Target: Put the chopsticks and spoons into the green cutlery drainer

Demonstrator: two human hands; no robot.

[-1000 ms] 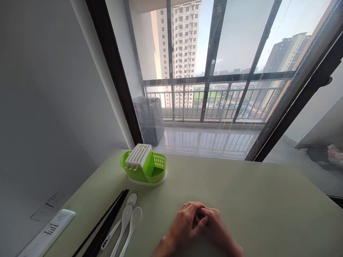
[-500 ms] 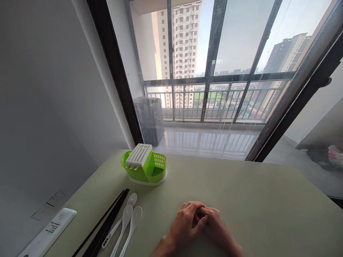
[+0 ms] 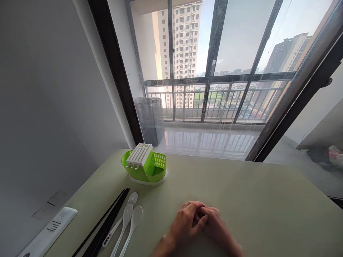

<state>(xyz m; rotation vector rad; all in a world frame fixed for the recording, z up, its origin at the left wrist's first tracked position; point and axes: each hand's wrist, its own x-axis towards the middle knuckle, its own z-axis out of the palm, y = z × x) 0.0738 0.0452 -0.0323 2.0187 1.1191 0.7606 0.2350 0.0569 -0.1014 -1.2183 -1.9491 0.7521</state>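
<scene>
Three white spoons (image 3: pixel 137 214) lie on the pale green table (image 3: pixel 235 192) at nine o'clock from the person's hands, bowls pointing toward eleven to one; the middle one overlaps the spoon with a printed handle. The left hand (image 3: pixel 185 222) and right hand (image 3: pixel 215 223) touch each other, fingers together and curled inward; whether anything sits between the palms cannot be told. Just past the spoons, also at nine, are black chopsticks (image 3: pixel 107 225), then a white strip-shaped object (image 3: pixel 53 228) with dark print. A green caddy (image 3: pixel 146 167) with a slotted white top stands upright between ten and eleven. Beyond it, at eleven, a dark covered appliance (image 3: pixel 151 121) stands behind the glass.
</scene>
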